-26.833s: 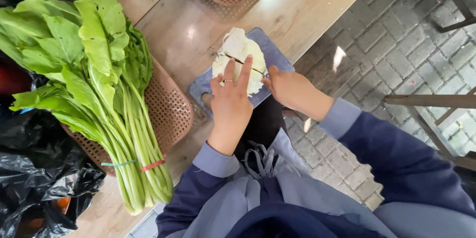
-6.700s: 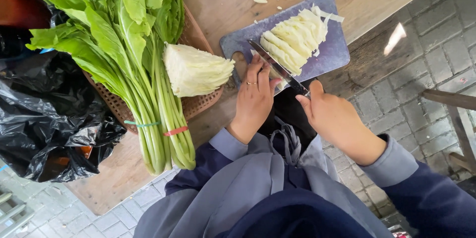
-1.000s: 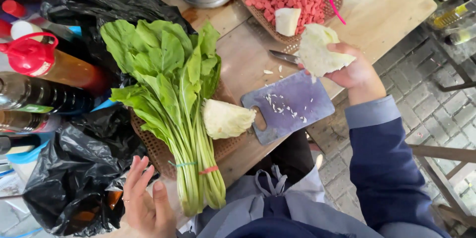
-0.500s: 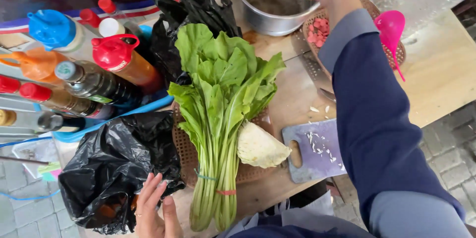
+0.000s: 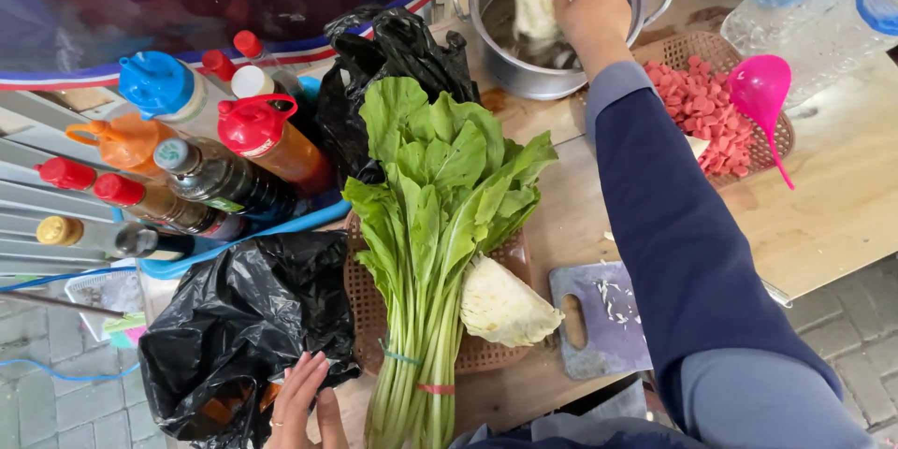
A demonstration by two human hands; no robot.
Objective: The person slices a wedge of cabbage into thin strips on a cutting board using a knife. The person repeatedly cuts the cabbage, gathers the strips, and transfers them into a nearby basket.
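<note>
right hand [image 5: 591, 2] fingers closed on shredded cabbage [image 5: 537, 6] (pale, limp) inside steel pot [image 5: 524, 75] | greens [image 5: 440, 224] below wrist | left hand [image 5: 301, 404] fingers spread beside black bag [image 5: 234, 327]

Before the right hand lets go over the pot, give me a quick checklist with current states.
1. Right hand over the steel pot, inside its rim: ok.
2. Cut cabbage held at the fingers above the pot: ok.
3. Pot seated flat on the table: ok.
4. What is already in the pot: cannot tell, mostly hidden.
5. Left hand away from the pot, resting by the black bag: ok.
6. Cutting board free of cabbage: not ok, a few shreds lie on it; the sleeve covers part.
</note>
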